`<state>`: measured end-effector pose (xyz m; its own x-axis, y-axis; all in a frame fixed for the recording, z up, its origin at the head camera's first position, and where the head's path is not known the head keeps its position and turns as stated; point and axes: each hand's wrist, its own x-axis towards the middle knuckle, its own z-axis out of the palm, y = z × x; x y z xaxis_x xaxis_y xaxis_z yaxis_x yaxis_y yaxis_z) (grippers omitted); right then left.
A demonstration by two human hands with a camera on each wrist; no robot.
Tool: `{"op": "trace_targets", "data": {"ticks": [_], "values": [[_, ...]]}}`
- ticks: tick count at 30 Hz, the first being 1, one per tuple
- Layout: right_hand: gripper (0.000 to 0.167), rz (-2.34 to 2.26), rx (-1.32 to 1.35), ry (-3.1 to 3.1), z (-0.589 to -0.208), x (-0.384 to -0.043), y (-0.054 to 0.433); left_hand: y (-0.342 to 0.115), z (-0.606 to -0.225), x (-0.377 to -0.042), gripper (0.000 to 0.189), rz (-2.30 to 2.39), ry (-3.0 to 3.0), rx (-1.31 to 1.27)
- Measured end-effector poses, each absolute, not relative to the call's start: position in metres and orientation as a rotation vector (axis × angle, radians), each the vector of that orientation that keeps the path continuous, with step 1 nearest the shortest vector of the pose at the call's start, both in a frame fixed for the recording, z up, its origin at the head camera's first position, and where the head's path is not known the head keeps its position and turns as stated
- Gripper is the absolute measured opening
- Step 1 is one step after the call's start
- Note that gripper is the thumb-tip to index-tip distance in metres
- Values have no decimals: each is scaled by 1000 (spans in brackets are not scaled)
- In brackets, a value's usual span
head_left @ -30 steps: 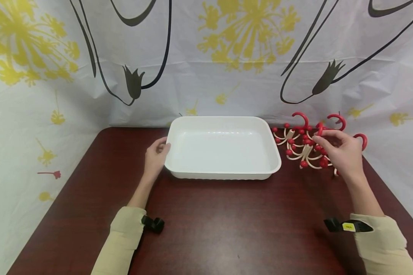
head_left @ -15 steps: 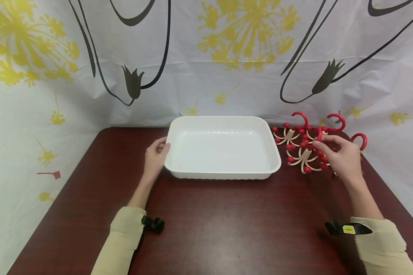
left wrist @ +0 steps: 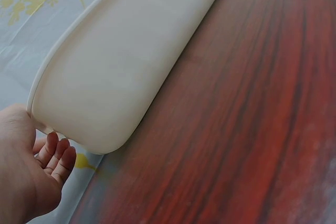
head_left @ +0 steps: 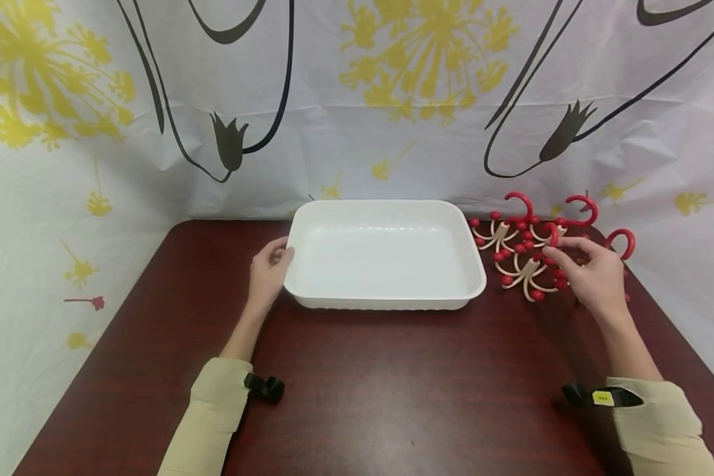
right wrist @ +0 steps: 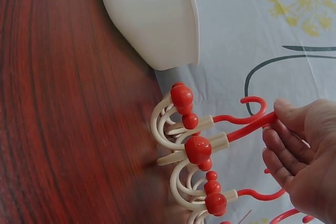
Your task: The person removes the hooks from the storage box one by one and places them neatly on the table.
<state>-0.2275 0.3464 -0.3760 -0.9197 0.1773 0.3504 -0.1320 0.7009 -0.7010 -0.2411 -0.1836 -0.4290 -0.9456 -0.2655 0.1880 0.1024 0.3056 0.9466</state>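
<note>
My left hand grips the left rim of a white rectangular tray. In the left wrist view the fingers curl beneath the tray's rim. At the right, my right hand pinches the red hook of a multi-arm hanger between thumb and fingertips. This hanger has curved cream arms ending in red balls, spread below the hook. The right wrist view shows the pinched red hook leading to a cream stem; its tip is hidden in the hand.
More hangers of the same kind stand close around the held one, including a hanger beside the tray. Other red hooks rise behind the right hand. A patterned white cloth hangs behind the dark wooden table.
My right hand has lowered slightly, and the pinched hanger has turned, its arms and balls shifting. The left hand and tray have stayed in place.
</note>
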Motion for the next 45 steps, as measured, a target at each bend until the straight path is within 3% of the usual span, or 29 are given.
{"op": "trace_targets", "data": {"ticks": [45], "values": [[44,1210,31,-2573,-365,-217,358,-187,-417,-239,40,-1572,-2406,127]]}}
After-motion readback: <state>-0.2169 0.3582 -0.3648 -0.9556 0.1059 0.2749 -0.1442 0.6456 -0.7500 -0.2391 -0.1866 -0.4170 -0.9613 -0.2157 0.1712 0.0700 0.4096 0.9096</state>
